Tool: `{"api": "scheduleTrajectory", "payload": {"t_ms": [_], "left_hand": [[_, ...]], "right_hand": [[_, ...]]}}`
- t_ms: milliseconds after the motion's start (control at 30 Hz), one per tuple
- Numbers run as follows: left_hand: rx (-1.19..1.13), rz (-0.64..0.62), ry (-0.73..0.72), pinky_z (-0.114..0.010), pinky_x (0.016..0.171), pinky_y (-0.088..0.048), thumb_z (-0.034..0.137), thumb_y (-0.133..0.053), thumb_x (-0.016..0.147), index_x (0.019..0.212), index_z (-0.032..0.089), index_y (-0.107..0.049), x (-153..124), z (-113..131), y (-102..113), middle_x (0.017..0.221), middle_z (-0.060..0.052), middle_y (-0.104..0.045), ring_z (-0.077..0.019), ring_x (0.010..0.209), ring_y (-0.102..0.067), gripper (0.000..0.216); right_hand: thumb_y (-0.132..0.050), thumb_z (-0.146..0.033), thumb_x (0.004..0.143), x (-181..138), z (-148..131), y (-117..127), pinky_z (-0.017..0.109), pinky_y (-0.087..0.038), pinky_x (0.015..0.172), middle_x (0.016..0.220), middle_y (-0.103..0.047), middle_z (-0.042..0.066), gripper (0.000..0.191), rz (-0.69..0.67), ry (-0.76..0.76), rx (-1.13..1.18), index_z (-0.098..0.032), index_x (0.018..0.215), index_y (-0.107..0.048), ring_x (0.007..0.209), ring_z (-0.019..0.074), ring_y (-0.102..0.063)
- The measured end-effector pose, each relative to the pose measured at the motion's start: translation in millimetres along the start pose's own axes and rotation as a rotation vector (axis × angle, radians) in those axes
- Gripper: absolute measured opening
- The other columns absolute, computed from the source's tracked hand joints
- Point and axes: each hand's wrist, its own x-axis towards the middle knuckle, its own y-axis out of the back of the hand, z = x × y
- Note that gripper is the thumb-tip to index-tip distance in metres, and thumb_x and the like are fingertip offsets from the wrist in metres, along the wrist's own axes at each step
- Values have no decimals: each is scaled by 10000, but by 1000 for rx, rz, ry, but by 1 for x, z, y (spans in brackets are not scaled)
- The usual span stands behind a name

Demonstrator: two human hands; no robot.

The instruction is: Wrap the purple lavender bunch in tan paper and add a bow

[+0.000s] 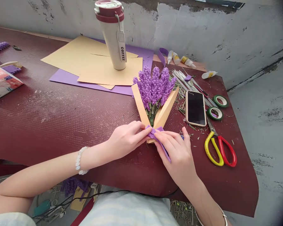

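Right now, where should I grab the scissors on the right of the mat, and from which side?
Take the scissors by their yellow and red handle loops, coming from the near side with your right hand. The loops lie toward you, while the blades point away, beside the roll of green tape.

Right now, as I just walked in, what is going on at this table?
A person's left hand and right hand are pinching a purple strip at the base of a tan paper wrapper around a bouquet of artificial lavender. To the right lie a phone, scissors with yellow and red handles, and green tape rolls.
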Motion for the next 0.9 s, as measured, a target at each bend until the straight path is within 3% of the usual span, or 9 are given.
{"api": "scheduleTrajectory", "payload": {"t_ms": [167,367,567,700,900], "left_hand": [[18,67,-73,-320,787,-579,208,-646,932,1158,158,-649,2,-2,0,1063,-104,-730,-202,915,-684,231],[-49,26,-109,-382,948,-517,190,-614,956,1155,160,-640,-1,-4,-3,1161,-66,-761,-227,1088,-694,203],[-115,2,-58,-395,965,-517,194,-596,962,1192,162,-641,-2,-3,-6,1173,-85,-755,-235,1124,-685,236],[-192,-2,-35,-408,974,-530,202,-542,986,1277,166,-609,-6,-7,-9,1204,-123,-731,-243,1175,-651,301],[-212,-2,-139,-445,980,-517,169,-490,1004,1284,134,-604,-10,-12,-8,1244,-167,-697,-276,1225,-606,304]], "right_hand": [[-602,-97,939,1,0,-3,534,-287,1182,1061,-788,44,223,20,5,-4,-171,1136,-673,955,197,-700],[-548,-67,955,0,3,-5,539,-293,1181,1011,-792,27,224,40,0,62,-194,1094,-671,951,184,-694],[-584,-131,960,0,1,-3,598,-217,1204,1068,-786,15,175,11,73,4,-231,972,-727,986,203,-696],[-559,-90,959,-1,0,-4,603,-164,1226,1065,-785,30,216,10,72,3,-220,1084,-677,1026,193,-713],[-562,-60,930,-4,4,-5,562,-265,1219,1069,-758,66,298,28,-20,72,-157,1210,-535,943,167,-734]]}}
